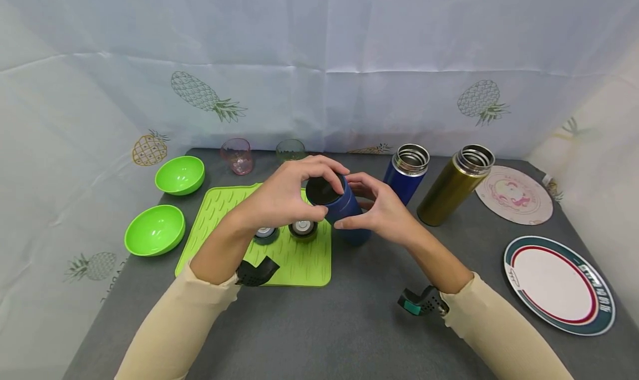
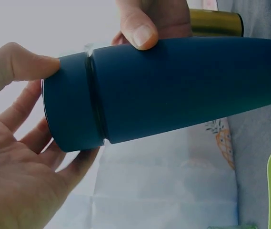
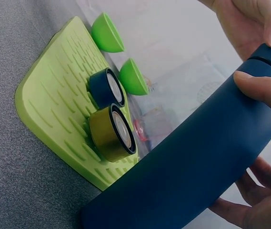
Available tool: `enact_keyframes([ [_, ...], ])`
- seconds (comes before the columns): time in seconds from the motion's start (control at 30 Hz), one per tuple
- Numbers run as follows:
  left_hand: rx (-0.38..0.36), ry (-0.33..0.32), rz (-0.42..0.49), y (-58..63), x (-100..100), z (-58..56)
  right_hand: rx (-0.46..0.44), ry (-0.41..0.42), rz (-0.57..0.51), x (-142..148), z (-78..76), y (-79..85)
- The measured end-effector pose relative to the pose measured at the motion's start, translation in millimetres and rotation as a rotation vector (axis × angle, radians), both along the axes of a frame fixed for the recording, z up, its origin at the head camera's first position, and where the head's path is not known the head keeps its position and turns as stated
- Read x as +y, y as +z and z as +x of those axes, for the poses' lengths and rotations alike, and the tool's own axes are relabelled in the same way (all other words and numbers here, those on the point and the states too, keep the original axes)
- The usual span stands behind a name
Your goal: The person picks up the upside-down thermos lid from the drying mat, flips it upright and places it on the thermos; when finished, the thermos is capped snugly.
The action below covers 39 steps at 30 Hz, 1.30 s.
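Note:
A dark blue thermos flask [image 1: 357,234] leans at a tilt over the mat's right edge, its base low near the table. My left hand [image 1: 282,196] grips the flask's lid [image 2: 73,102] at the top, thumb on one side and fingers on the other. Lower down, my right hand [image 1: 383,213] holds the upper body of the flask. A narrow dark groove runs between lid and body in the left wrist view. On the green mat [image 1: 304,272] lie a gold lid [image 3: 104,137] and a navy lid [image 3: 99,89], side by side.
Behind my right hand stand an open blue flask [image 1: 401,185] and an open gold flask [image 1: 444,196]. Two green bowls [image 1: 179,176] are at the left. A pink glass [image 1: 238,158] and a greenish glass [image 1: 290,147] stand at the back; two plates [image 1: 554,285] lie right.

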<state>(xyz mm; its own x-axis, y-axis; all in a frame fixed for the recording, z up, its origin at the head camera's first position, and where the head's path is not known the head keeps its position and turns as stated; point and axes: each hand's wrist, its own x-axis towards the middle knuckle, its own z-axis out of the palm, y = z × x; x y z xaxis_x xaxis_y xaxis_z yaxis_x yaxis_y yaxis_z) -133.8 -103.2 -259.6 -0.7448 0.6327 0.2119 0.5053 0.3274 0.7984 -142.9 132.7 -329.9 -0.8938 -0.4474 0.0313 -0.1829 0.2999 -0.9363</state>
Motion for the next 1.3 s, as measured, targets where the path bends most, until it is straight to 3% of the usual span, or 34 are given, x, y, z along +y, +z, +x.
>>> enact_keyframes([
  [0.17, 0.012, -0.008, -0.013, -0.3, 0.0, 0.2, 0.005, -0.004, -0.004, 0.0, -0.2, 0.0],
  [0.47, 0.075, 0.176, -0.089, 4.1, -0.2, 10.5, 0.013, 0.005, -0.009, -0.3, -0.2, -0.5],
  [0.73, 0.065, 0.239, -0.146, 5.1, 2.4, 12.2, 0.02, 0.007, -0.008, 0.0, -0.4, -1.2],
  [0.87, 0.057, 0.218, -0.156, 5.5, 2.7, 11.1, 0.019, 0.008, -0.006, 0.4, -1.0, -1.6],
  [1.3, 0.087, 0.041, -0.105, -0.2, 0.2, 5.9, 0.005, 0.005, -0.002, 0.8, 0.0, 0.2],
])
